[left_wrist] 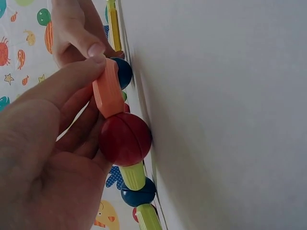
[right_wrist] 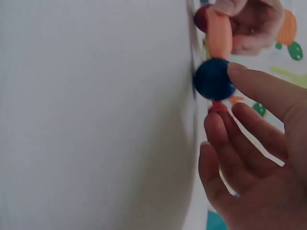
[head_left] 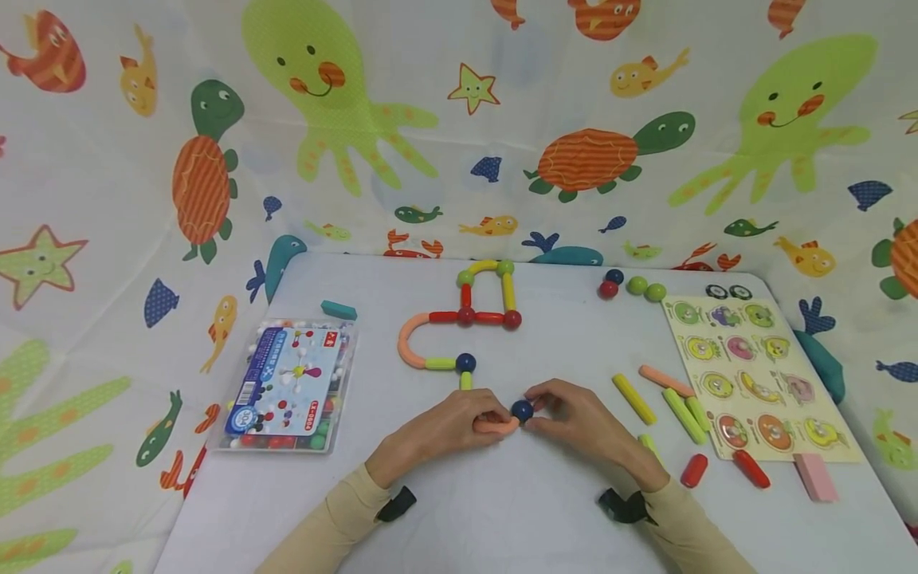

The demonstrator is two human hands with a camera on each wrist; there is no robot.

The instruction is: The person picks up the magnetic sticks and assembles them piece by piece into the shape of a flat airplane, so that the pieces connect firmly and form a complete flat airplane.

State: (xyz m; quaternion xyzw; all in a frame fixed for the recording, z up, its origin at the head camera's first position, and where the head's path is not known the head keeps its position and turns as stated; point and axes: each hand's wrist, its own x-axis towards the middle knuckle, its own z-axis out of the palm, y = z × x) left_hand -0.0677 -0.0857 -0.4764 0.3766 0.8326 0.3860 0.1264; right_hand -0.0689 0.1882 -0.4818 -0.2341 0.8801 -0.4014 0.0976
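Note:
My left hand grips a curved orange stick near the front middle of the white table. My right hand pinches a dark blue ball against the stick's right end. In the left wrist view the orange stick has a red ball on its near end, with a yellow-green stick and another blue ball behind. In the right wrist view a fingertip presses the blue ball. A joined chain of sticks and balls lies just beyond the hands.
A clear plastic box of parts sits at the left, with a teal block behind it. Loose sticks and a peg puzzle board lie at the right. Spare balls rest far right; a pink block is near the right edge.

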